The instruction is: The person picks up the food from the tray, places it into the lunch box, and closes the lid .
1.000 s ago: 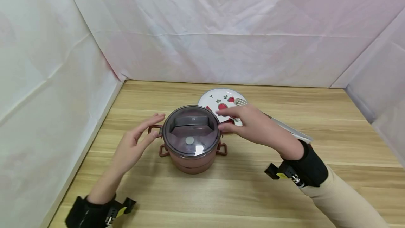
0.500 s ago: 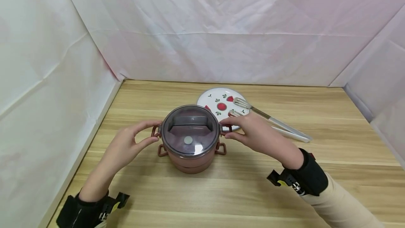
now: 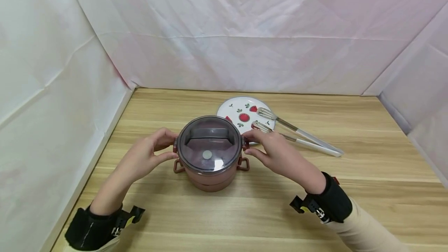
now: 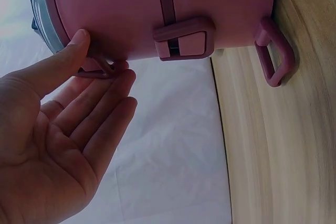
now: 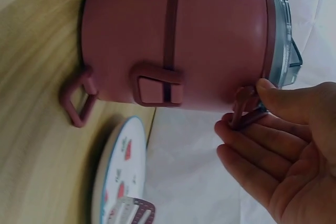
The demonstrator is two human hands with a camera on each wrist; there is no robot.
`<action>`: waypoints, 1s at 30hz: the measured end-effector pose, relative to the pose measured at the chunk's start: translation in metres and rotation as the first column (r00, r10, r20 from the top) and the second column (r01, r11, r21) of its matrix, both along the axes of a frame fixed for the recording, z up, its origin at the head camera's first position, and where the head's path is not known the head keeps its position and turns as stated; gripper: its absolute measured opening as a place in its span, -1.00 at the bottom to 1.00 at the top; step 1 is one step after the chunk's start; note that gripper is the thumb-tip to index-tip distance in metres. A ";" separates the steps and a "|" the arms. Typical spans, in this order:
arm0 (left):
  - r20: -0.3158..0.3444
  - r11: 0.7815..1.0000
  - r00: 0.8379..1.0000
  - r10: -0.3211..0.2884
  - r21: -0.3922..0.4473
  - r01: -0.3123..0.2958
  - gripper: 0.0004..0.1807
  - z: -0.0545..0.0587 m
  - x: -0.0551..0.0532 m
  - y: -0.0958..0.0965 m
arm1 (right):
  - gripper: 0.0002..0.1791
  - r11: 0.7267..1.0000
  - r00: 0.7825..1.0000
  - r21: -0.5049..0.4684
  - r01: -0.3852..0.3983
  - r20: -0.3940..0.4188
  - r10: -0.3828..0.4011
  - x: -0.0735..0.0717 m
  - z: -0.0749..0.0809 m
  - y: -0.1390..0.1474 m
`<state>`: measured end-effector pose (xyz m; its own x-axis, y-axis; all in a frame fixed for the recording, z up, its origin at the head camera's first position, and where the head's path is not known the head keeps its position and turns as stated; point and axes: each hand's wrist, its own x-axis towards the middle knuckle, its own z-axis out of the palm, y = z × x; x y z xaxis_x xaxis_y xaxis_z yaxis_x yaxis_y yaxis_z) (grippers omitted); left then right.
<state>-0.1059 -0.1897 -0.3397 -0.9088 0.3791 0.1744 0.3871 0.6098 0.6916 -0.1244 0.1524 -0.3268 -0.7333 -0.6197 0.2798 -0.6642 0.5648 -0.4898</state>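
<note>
A dusky-red stacked lunch pot [image 3: 211, 182] stands upright on the wooden table, topped by a clear grey lid [image 3: 206, 162] with a bar handle. My left hand [image 3: 141, 156] is at its upper left side, pinching the upper left latch [image 4: 97, 65] between thumb and fingertips. On the opposite side my right hand [image 3: 280, 156] pinches the upper right latch [image 5: 242, 109], thumb at the lid's edge and fingers underneath. Both upper latches lie near the wall of the pot, partly covered by fingers in the head view. Lower loop handles [image 3: 243, 163] stick out below the hands.
Behind the pot lies a white plate [image 3: 225, 108] with red fruit prints, partly hidden by the pot. Tongs [image 3: 316, 147] with slotted heads rest across the plate, their handles reaching right past my right hand. White cloth walls [image 3: 245, 61] enclose the table's back and sides.
Both hands have moved in to the lid's sides and taken hold of the upper latches. The latches stuck outward before and now sit closer to the pot.
</note>
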 end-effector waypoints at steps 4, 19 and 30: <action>-0.026 1.000 1.000 -0.008 0.004 0.008 -0.63 -0.003 0.000 0.001 | -0.62 0.998 0.999 -0.067 0.006 0.036 -0.004 0.002 -0.007 0.000; -0.104 0.988 0.995 -0.001 0.154 0.017 -0.54 -0.029 -0.001 0.001 | -0.62 0.930 0.973 -0.335 0.150 0.215 -0.080 0.014 -0.028 -0.011; 0.152 0.891 0.962 -0.227 0.431 0.143 -0.09 -0.032 0.037 0.028 | -0.62 0.902 0.962 -0.370 0.223 0.232 -0.143 0.020 -0.033 -0.022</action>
